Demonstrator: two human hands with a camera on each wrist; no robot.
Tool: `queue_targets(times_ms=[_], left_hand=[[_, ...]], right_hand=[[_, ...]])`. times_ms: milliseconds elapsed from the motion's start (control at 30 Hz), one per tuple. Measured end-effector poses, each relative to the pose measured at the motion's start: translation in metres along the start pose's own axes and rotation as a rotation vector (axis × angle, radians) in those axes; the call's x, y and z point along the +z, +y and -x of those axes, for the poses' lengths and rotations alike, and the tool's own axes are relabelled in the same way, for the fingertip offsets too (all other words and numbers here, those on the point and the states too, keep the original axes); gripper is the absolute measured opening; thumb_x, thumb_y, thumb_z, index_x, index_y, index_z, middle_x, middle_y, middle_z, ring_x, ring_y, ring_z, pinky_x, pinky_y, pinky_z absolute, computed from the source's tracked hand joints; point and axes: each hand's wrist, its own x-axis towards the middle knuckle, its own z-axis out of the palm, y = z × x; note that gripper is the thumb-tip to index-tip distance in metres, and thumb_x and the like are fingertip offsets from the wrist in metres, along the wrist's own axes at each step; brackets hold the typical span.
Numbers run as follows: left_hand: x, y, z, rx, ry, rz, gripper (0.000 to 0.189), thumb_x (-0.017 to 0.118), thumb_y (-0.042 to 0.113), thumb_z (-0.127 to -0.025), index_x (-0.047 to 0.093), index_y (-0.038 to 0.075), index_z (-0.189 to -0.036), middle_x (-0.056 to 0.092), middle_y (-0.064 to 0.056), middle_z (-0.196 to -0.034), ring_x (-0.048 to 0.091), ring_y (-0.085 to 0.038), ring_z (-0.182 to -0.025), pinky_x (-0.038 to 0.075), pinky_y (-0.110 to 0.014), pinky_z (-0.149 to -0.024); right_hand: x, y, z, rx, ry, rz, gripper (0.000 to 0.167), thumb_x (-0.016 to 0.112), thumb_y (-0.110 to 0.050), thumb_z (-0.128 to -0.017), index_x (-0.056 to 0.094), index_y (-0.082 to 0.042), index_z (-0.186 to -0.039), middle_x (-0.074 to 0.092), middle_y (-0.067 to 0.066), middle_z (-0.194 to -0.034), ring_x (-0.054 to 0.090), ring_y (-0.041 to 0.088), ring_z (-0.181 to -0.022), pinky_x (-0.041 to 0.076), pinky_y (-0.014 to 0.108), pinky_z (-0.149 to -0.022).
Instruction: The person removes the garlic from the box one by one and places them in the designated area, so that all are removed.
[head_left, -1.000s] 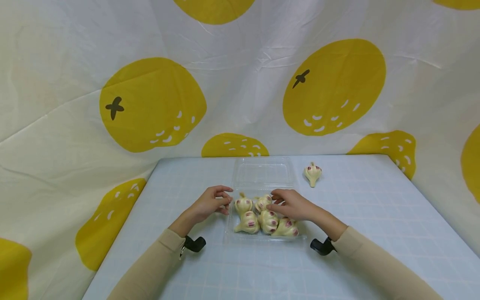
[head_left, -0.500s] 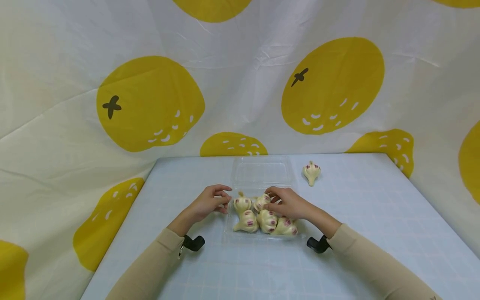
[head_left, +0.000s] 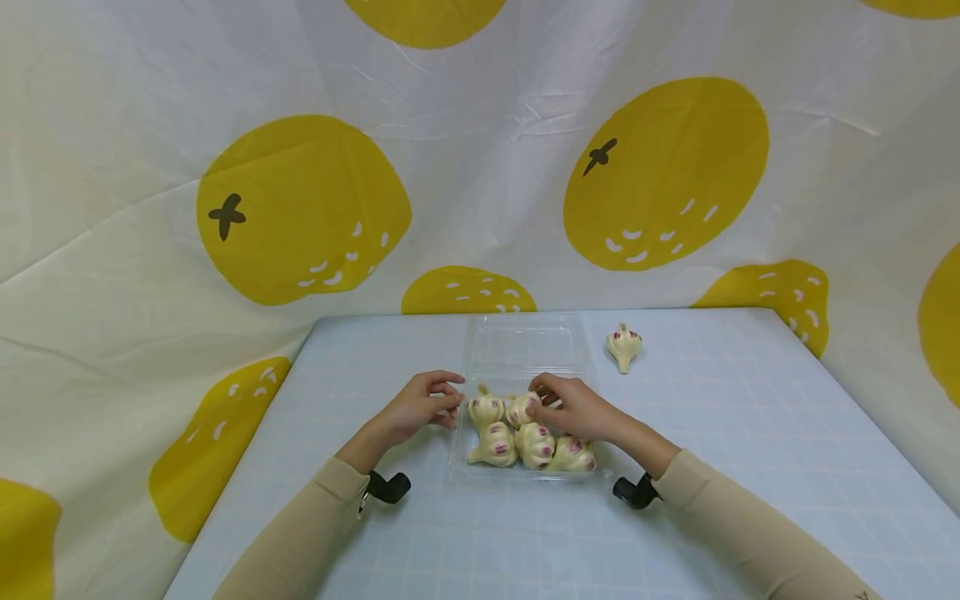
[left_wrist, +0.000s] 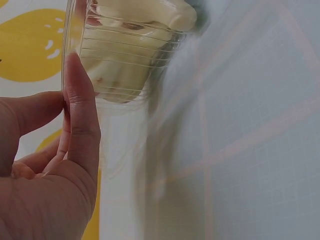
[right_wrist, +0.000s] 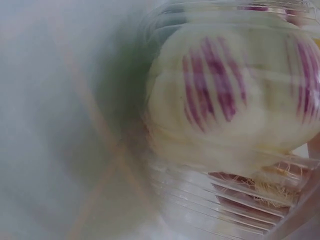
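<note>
A clear plastic clamshell box (head_left: pixel 517 477) lies open on the table, with several garlic bulbs in its base. My left hand (head_left: pixel 420 407) pinches the left rim of the box between thumb and fingers, which the left wrist view shows close up. Inside the box, toward the back, my right hand (head_left: pixel 577 408) grips a garlic bulb (head_left: pixel 519 411) by its right side. In the right wrist view another purple-streaked bulb (right_wrist: pixel 215 85) shows through the ribbed clear wall and hides most of that hand.
One loose garlic bulb (head_left: pixel 624 347) lies behind and to the right of the box. The clear lid (head_left: pixel 528 346) is folded back flat on the pale blue checked table (head_left: pixel 360 358). A lemon-print cloth (head_left: pixel 480 183) hangs behind.
My right hand has moved slightly left, and the bulb it grips has shifted left toward the neighbouring one. The left hand has stayed at the box rim.
</note>
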Motion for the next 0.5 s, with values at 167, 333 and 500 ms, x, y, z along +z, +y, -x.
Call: queue_targets(times_ms=[167,333,500], left_hand=[[-0.0005,-0.0002,-0.0007,0.000,0.000,0.003,0.049,0.065,0.007,-0.101,0.047,-0.010,-0.143,0.061,-0.023,-0.098,0.062,-0.018,-0.074,0.063,-0.031,-0.066],[-0.0006,-0.0011,-0.0015,0.000,0.003,0.008,0.049,0.065,0.006,-0.101,0.047,-0.010,-0.143,0.061,-0.023,-0.098,0.062,-0.017,-0.074,0.063,-0.031,-0.066],[0.0000,-0.0015,-0.0009,-0.006,0.005,0.011,0.048,0.065,0.006,-0.100,0.047,-0.010,-0.142,0.061,-0.026,-0.100,0.062,-0.017,-0.074,0.063,-0.031,-0.066]], right_hand=[[-0.0011,0.0007,0.0002,-0.015,0.006,0.003,0.035,0.063,-0.021,-0.104,0.062,0.005,-0.127,0.068,0.021,-0.122,0.070,0.033,-0.105,0.061,0.044,-0.087],[-0.0019,0.0008,0.0008,-0.015,-0.013,-0.004,0.042,0.062,-0.023,-0.104,0.061,0.008,-0.131,0.066,0.023,-0.128,0.069,0.036,-0.107,0.061,0.044,-0.086],[-0.0015,0.0015,0.0006,-0.026,-0.022,0.001,0.040,0.061,-0.023,-0.104,0.062,0.008,-0.129,0.068,0.022,-0.125,0.069,0.036,-0.108,0.060,0.046,-0.090]])
